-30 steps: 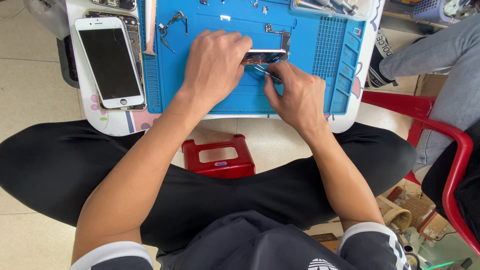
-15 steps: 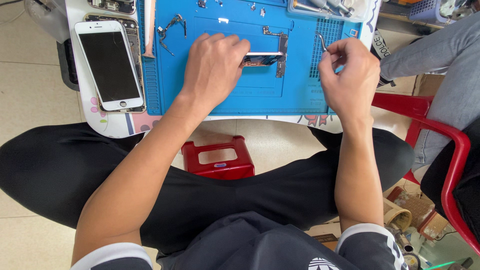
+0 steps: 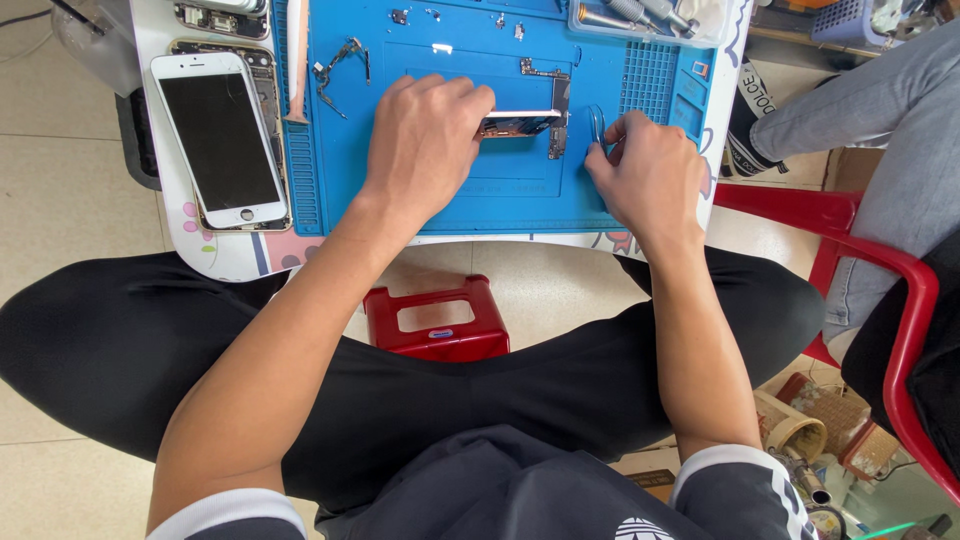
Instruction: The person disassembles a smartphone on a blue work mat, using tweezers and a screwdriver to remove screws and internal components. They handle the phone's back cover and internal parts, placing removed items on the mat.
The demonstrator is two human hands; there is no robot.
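Observation:
My left hand (image 3: 425, 140) lies on the blue work mat (image 3: 500, 195), its fingers pinching the left end of a small phone circuit board (image 3: 520, 124). To the right, my right hand (image 3: 650, 175) holds thin metal tweezers (image 3: 597, 122) whose tips rest on the mat beside the board. A dark L-shaped metal part (image 3: 558, 110) lies between the board and the tweezers.
A white phone screen (image 3: 222, 135) lies over an opened phone body (image 3: 262, 80) at the table's left. A flex cable (image 3: 338, 62) and small parts sit on the mat's top. A tool tray (image 3: 640, 15) stands top right. A red stool (image 3: 437, 320) is below; a red chair (image 3: 900, 300) with another person's leg (image 3: 860, 110) is right.
My right hand lifted away to the right with the tweezers, then came back down to the mat beside the board. My left hand has stayed on the board.

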